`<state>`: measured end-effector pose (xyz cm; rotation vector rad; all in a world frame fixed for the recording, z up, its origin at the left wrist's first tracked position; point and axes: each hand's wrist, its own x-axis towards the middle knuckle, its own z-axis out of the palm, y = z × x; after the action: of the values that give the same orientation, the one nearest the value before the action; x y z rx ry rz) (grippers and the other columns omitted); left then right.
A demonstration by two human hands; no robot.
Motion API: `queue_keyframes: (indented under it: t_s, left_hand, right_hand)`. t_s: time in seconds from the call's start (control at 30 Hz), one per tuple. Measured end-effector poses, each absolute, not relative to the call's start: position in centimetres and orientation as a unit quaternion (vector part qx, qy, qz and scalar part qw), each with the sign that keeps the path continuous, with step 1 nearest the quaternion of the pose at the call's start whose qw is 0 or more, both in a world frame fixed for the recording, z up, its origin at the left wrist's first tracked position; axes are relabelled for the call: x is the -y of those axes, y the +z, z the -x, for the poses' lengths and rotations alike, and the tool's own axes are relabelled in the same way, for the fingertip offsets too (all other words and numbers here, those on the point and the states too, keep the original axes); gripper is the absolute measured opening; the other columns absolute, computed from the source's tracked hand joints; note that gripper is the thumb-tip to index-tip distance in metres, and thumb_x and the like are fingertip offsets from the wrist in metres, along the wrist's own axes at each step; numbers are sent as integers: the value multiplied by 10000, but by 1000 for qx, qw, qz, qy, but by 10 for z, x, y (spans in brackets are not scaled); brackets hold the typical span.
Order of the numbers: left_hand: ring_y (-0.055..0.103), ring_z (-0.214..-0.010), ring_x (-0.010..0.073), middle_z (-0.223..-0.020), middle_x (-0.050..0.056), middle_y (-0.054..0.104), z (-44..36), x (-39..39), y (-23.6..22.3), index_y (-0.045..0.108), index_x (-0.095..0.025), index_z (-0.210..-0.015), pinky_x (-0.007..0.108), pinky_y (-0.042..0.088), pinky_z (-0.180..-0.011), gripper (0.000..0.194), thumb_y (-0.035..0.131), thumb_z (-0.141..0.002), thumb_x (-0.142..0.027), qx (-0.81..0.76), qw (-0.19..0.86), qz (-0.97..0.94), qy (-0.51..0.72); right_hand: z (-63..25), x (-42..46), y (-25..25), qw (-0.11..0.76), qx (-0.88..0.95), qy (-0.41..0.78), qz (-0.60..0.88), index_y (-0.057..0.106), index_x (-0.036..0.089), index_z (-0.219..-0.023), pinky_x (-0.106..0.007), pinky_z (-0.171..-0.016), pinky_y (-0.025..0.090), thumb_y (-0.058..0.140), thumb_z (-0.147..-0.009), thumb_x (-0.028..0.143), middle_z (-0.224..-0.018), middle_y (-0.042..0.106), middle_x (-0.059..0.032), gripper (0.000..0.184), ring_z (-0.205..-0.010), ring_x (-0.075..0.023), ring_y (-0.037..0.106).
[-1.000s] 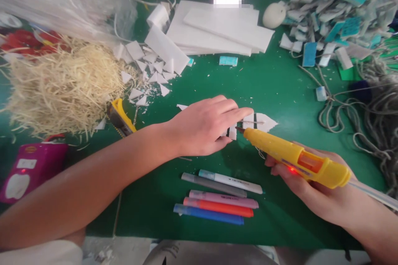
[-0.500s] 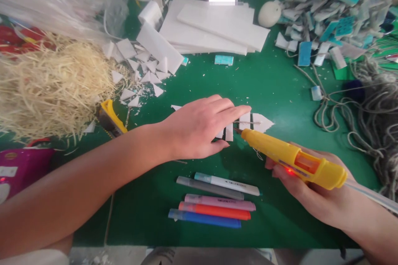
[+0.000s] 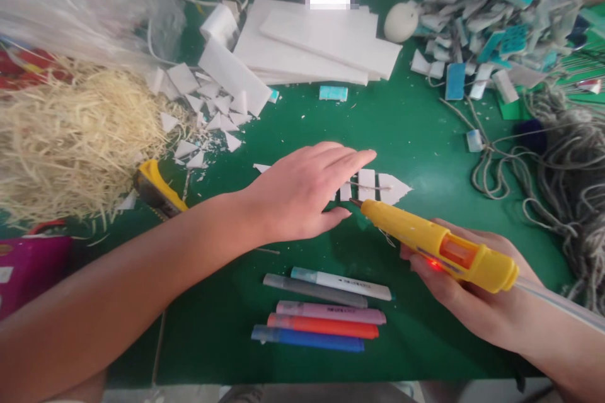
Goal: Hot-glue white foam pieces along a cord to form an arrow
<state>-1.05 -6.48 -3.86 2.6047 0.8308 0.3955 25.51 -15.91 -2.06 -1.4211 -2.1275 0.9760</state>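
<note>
My left hand [image 3: 302,192] lies palm down with its fingers stretched out over a row of white foam pieces [image 3: 367,184], covering part of the row. A string runs along these pieces, and the right-end piece [image 3: 394,189] is pointed. In my right hand [image 3: 477,302] is a yellow hot glue gun [image 3: 425,233] with a red light lit and a clear glue stick [image 3: 558,302] out of its back. Its nozzle is close to the lower edge of the pieces, near my left thumb; whether it touches them I cannot tell.
Several markers [image 3: 326,313] lie in front of my hands. To the left are a yellow box cutter [image 3: 161,186], wood shavings [image 3: 80,132] and foam scraps [image 3: 222,104]. White foam sheets [image 3: 316,44] lie behind. Grey cord [image 3: 567,182] and piled foam bits [image 3: 491,12] are on the right.
The glue gun's nozzle has come away from the string to the pieces' lower edge. My left fingers have shifted slightly, showing more of the row. The whole view has moved a little.
</note>
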Motion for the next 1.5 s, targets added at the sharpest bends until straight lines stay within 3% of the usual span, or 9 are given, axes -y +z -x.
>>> queue_keyframes:
  t_s: [0.13, 0.4, 0.53, 0.77, 1.0, 1.17, 1.37, 1.5]
  left_hand:
    - [627, -1309, 253, -1417, 152, 670, 5, 64, -34, 419, -101, -1571, 413, 545, -1104, 665, 596, -930, -100, -294, 254, -912, 133]
    - [631, -1244, 188, -1359, 105, 706, -5, 57, -31, 475, -136, -1549, 311, 550, -1035, 692, 424, -878, 26, -294, 329, -887, 136]
    - [655, -1173, 192, -1315, 117, 718, -5, 59, -30, 481, -135, -1548, 311, 565, -976, 689, 447, -875, 12, -291, 337, -886, 128]
    - [616, -1323, 187, -1430, 106, 683, 1, 58, -28, 459, -137, -1553, 356, 537, -1101, 678, 407, -897, 24, -293, 322, -888, 150]
    - [622, -1303, 203, -1392, 115, 703, -10, 56, -36, 508, -152, -1515, 397, 540, -1107, 689, 394, -871, 65, -258, 330, -897, 141]
    - [634, -1316, 179, -1434, 89, 690, -7, 57, -36, 514, -157, -1512, 345, 530, -1118, 670, 379, -889, 51, -247, 329, -898, 153]
    - [676, -1144, 218, -1256, 111, 733, 12, 63, -28, 501, -97, -1520, 365, 558, -1023, 556, 504, -964, -83, -301, 237, -911, 152]
    - [651, -1162, 261, -1288, 145, 702, 19, 69, -30, 496, -69, -1512, 395, 555, -1030, 608, 684, -953, -213, -297, 202, -922, 142]
  right_hand:
    - [-252, 156, -16, 223, 776, 346, 478, 596, 223, -826, -230, -446, 428, 569, -1008, 229, -628, 557, 35, 184, -449, -86, 515]
    - [-252, 159, -18, 218, 777, 343, 481, 595, 227, -826, -249, -460, 443, 561, -1018, 253, -608, 581, 26, 197, -445, -98, 525]
    - [-252, 160, -19, 222, 782, 339, 474, 586, 227, -835, -257, -475, 449, 563, -1016, 241, -607, 590, 26, 183, -446, -99, 525]
    - [-250, 158, -15, 220, 785, 351, 461, 578, 217, -841, -238, -453, 409, 552, -998, 197, -629, 541, 45, 160, -449, -79, 499]
    - [-250, 159, -17, 210, 787, 347, 466, 569, 227, -808, -244, -429, 394, 535, -1014, 249, -615, 546, 29, 210, -456, -91, 500]
    - [-251, 160, -17, 204, 791, 344, 464, 561, 222, -807, -241, -423, 385, 529, -1016, 239, -631, 539, 28, 212, -468, -88, 492]
    - [-252, 160, -15, 213, 790, 349, 457, 574, 215, -859, -216, -461, 408, 546, -1018, 203, -655, 536, 48, 162, -481, -68, 508]
    - [-251, 159, -16, 214, 788, 349, 460, 564, 221, -854, -219, -463, 410, 546, -1012, 201, -656, 533, 50, 160, -475, -69, 511]
